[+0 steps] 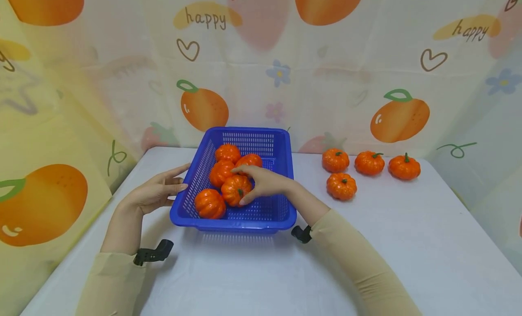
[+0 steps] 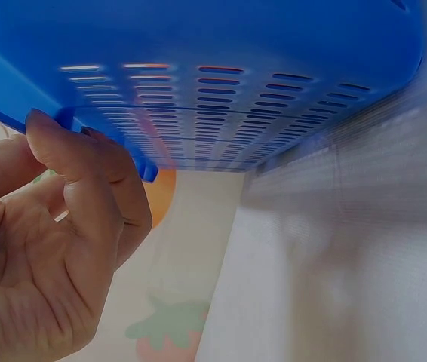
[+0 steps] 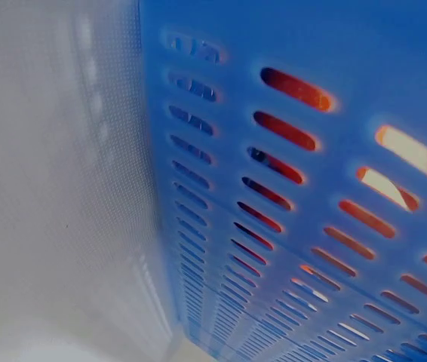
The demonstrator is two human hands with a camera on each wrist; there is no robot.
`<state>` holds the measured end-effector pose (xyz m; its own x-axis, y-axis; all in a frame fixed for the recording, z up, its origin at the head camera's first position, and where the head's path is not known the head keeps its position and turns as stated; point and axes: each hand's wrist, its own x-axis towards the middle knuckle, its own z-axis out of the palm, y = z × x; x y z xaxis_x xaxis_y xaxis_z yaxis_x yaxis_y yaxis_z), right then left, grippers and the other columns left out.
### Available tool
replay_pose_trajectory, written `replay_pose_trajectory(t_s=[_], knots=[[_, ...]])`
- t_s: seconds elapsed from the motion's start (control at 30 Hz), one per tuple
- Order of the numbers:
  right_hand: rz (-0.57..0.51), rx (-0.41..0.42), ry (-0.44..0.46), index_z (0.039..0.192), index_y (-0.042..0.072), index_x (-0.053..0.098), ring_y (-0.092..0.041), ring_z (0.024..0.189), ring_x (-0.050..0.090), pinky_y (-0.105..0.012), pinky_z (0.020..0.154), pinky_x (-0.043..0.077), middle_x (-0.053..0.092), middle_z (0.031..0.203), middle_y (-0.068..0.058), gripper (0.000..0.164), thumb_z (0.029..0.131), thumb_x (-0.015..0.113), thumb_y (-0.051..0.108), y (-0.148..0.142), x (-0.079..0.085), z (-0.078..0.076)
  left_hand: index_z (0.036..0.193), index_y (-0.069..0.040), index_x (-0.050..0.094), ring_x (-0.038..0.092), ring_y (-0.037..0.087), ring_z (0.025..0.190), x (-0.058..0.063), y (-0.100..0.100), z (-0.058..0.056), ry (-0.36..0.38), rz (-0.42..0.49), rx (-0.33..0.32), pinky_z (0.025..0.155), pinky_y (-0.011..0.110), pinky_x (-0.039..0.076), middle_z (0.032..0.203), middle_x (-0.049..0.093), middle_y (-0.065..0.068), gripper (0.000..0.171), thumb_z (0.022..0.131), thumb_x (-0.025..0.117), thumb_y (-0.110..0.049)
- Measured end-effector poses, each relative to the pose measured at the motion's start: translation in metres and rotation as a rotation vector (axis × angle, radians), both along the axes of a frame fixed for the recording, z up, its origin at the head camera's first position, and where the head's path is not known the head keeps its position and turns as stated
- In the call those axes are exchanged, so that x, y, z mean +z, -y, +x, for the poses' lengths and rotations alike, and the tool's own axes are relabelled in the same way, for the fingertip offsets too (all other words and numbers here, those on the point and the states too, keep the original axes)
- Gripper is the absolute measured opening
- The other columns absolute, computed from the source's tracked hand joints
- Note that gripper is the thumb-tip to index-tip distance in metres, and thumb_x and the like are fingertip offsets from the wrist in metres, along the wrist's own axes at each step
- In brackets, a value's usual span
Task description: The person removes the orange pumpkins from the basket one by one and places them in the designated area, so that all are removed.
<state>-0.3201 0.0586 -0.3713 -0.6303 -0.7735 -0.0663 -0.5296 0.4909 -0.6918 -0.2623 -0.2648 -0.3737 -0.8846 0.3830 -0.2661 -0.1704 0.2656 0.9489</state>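
Observation:
A blue plastic basket (image 1: 285, 171) with slotted walls holds several small orange pumpkins, among them one at the front left (image 1: 210, 203). My left hand (image 1: 152, 191) is at the basket's left side, its thumb and fingers gripping the rim. In the left wrist view, the fingertips of the left hand (image 2: 62, 226) meet the rim from below. My right hand (image 1: 265, 182) reaches over the right wall into the basket. Its thumb and fingers hold a ribbed pumpkin (image 1: 235, 191) with a green stem. The right wrist view shows the basket wall (image 3: 349, 45), which hides that hand.
Right of the basket, several more pumpkins stand on the white table (image 1: 408, 225): a front one (image 1: 341, 186) and a back row with a left (image 1: 335, 160), a middle (image 1: 369, 163) and a right one (image 1: 404, 166). A fruit-patterned curtain (image 1: 326, 80) hangs behind the table.

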Motion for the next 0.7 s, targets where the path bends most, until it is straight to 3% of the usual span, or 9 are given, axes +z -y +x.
replay_pose_trajectory(t_s=[0.17, 0.53, 0.7], knots=[[0.065, 0.041, -0.014, 0.150, 0.020, 0.040, -0.026, 0.144, 0.040, -0.051, 0.116, 0.038, 0.041, 0.155, -0.005, 0.085, 0.077, 0.084, 0.023, 0.0012, 0.0000, 0.0019, 0.160, -0.017, 0.002, 0.065, 0.011, 0.095, 0.0009, 0.0004, 0.0006, -0.005, 0.009, -0.006, 0.086, 0.035, 0.057, 0.111, 0.056, -0.001, 0.077, 0.102, 0.052, -0.020], [0.200, 0.009, -0.003, 0.143, 0.023, 0.046, -0.027, 0.132, 0.045, -0.050, 0.111, 0.043, 0.048, 0.145, -0.009, 0.078, 0.075, 0.085, 0.019, 0.0016, -0.0023, 0.0049, 0.160, -0.017, 0.002, 0.065, 0.010, 0.093, 0.0011, 0.0001, 0.0000, -0.006, 0.010, 0.000, 0.085, 0.034, 0.057, 0.109, 0.056, -0.001, 0.077, 0.102, 0.053, -0.020], [0.189, 0.036, 0.014, 0.136, 0.021, 0.048, -0.024, 0.125, 0.051, -0.045, 0.108, 0.047, 0.052, 0.138, -0.007, 0.074, 0.072, 0.086, 0.015, 0.0011, -0.0027, 0.0062, 0.160, -0.017, 0.003, 0.065, 0.010, 0.095, 0.0001, 0.0002, -0.0008, -0.001, -0.007, 0.003, 0.086, 0.035, 0.057, 0.111, 0.055, -0.001, 0.077, 0.102, 0.053, -0.021]])
